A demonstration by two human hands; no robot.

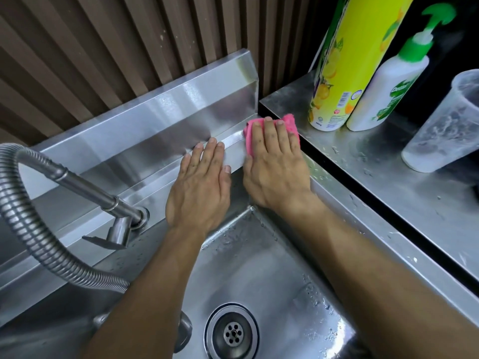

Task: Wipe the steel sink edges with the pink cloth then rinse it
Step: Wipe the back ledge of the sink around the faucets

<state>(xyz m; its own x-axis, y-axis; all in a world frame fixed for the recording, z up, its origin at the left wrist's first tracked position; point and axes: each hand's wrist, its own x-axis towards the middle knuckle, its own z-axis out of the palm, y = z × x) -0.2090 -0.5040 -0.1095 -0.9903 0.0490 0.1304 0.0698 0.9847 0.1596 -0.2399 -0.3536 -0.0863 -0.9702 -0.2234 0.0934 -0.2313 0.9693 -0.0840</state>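
The pink cloth lies folded in the far right corner of the steel sink's back edge, against the backsplash. My right hand presses flat on top of it, fingers spread, and covers most of it. Just to its left, my left hand rests flat on the same back ledge with nothing in it, fingertips touching the backsplash. The sink basin below is wet, with a round drain near the bottom.
A steel tap with a flexible hose juts out at the left. On the steel counter to the right stand a yellow spray can, a white pump bottle and a clear plastic cup. Ribbed brown wall behind.
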